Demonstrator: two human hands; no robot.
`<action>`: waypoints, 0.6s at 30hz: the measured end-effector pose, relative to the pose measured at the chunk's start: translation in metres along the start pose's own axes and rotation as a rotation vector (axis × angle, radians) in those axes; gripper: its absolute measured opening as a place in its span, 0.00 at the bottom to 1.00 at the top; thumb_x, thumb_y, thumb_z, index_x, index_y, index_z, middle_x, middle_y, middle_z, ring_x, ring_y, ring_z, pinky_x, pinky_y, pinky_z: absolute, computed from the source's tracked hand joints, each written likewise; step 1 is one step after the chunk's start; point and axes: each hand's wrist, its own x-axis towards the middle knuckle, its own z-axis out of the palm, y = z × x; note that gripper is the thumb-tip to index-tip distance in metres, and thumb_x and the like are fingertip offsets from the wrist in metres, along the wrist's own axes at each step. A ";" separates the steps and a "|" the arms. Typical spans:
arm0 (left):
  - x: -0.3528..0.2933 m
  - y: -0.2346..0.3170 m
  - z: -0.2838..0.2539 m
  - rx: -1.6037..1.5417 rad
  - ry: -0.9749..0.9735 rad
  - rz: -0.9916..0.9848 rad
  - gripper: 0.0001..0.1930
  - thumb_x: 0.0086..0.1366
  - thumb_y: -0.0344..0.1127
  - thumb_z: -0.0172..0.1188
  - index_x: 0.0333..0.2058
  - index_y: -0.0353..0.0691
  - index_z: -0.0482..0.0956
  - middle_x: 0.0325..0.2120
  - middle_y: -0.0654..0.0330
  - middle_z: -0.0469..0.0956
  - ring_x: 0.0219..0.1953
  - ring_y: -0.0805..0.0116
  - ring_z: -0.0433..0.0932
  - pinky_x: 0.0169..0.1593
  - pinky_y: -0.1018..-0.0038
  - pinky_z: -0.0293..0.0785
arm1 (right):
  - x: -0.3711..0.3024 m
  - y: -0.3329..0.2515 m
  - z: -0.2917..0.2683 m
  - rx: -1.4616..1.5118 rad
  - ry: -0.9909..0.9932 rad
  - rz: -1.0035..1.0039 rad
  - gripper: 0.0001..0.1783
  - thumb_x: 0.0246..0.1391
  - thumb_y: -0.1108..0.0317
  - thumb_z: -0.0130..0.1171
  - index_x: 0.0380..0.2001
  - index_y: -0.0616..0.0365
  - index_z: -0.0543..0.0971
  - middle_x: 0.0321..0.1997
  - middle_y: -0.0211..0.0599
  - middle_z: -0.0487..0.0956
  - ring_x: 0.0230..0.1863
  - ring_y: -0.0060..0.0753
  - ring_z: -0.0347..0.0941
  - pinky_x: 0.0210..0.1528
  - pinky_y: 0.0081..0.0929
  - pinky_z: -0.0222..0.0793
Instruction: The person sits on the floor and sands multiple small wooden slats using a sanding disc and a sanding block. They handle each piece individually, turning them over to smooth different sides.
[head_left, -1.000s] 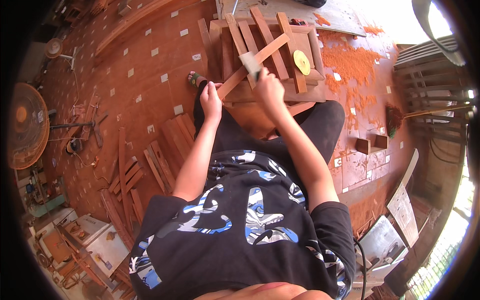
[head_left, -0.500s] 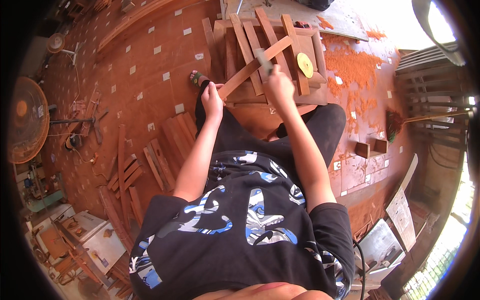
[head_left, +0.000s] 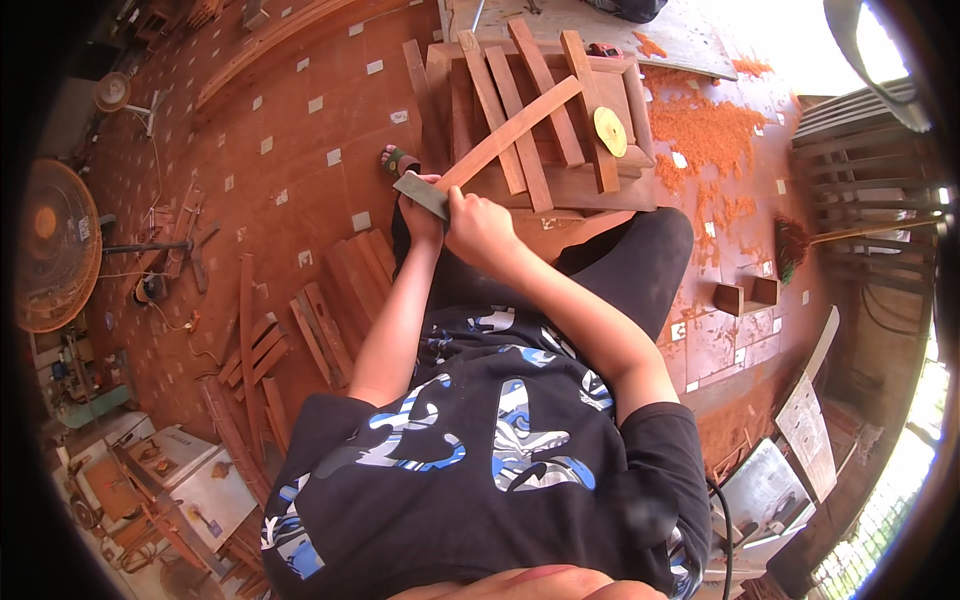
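Observation:
My left hand [head_left: 421, 222] is closed round the near end of a reddish wooden strip [head_left: 515, 127]. The strip slants away to the upper right, across other strips on a low wooden stool-like stand [head_left: 600, 190]. In my right hand [head_left: 482, 228] is a flat grey-green sanding block [head_left: 422, 196], held at the strip's near end, just over my left hand. Part of the left fingers is hidden behind it. Several loose wooden strips [head_left: 541, 92] lie side by side on the stand, and a round yellow disc [head_left: 610, 132] rests at its right side.
Orange sawdust [head_left: 705, 130] covers the tiled floor right of the stand. A broom [head_left: 792, 246] and a small wooden box piece [head_left: 745, 298] are at the right. Wooden boards [head_left: 345, 275] lie at my left, with a standing fan [head_left: 58, 245] farther out. My sandalled foot [head_left: 400, 160] is left of the stand.
My right hand has drawn the sanding block down along the strip, from its middle to the near end by my left hand. The strip and left hand have stayed nearly in place.

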 end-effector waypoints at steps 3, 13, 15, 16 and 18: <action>-0.005 0.011 0.009 0.055 0.048 -0.238 0.22 0.79 0.47 0.47 0.35 0.35 0.80 0.24 0.62 0.77 0.20 0.73 0.75 0.24 0.79 0.71 | 0.008 0.020 -0.017 0.022 0.040 0.046 0.14 0.53 0.65 0.56 0.40 0.62 0.73 0.32 0.56 0.83 0.36 0.61 0.84 0.38 0.53 0.79; -0.005 0.033 0.021 0.218 0.081 -0.230 0.32 0.77 0.57 0.47 0.33 0.30 0.83 0.20 0.61 0.78 0.15 0.77 0.72 0.17 0.78 0.65 | 0.017 0.072 -0.033 -0.147 0.241 0.312 0.17 0.54 0.66 0.57 0.44 0.64 0.71 0.36 0.56 0.82 0.36 0.55 0.84 0.35 0.43 0.82; -0.004 0.040 0.013 0.268 0.112 -0.251 0.31 0.77 0.58 0.49 0.33 0.30 0.83 0.19 0.62 0.77 0.14 0.77 0.71 0.17 0.78 0.65 | 0.005 0.044 -0.025 -0.111 0.190 0.201 0.18 0.53 0.66 0.58 0.44 0.64 0.70 0.36 0.57 0.82 0.36 0.55 0.84 0.35 0.43 0.82; -0.003 0.044 0.007 0.296 0.126 -0.261 0.31 0.76 0.58 0.50 0.33 0.31 0.83 0.18 0.62 0.77 0.14 0.77 0.71 0.17 0.78 0.64 | 0.000 0.028 -0.028 -0.101 0.139 0.158 0.18 0.52 0.67 0.58 0.44 0.64 0.71 0.36 0.58 0.82 0.36 0.55 0.84 0.35 0.44 0.81; -0.003 0.059 0.004 0.285 0.190 -0.247 0.30 0.74 0.59 0.53 0.33 0.31 0.82 0.16 0.63 0.75 0.13 0.77 0.71 0.17 0.80 0.63 | 0.000 0.020 -0.027 -0.008 0.062 0.088 0.16 0.50 0.69 0.57 0.43 0.64 0.72 0.37 0.59 0.82 0.37 0.58 0.84 0.39 0.48 0.81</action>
